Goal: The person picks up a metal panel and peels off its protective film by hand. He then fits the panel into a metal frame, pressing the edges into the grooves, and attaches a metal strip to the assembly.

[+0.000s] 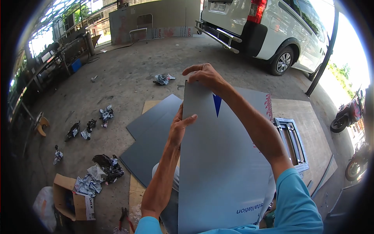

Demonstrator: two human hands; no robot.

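Observation:
A large grey panel (218, 156) with a protective film printed in blue and red stands tilted up in front of me. My left hand (182, 125) grips its left edge, thumb on the front face and fingers behind. At the top left corner, my right hand (206, 76) has its fingers bent over the upper edge, with the thumb close to the corner. Whether it pinches the film or only the panel edge is hidden. Behind and left of this panel, darker grey panels (159, 115) lie overlapping on the floor.
Plywood (307, 113) lies underneath, with a metal frame (299, 136) on it at right. Red-handled pliers (124, 216), an open cardboard box (64, 183) and crumpled newspaper (89, 185) are at lower left. A white van (269, 27) stands behind; a motorcycle (350, 111) is at right.

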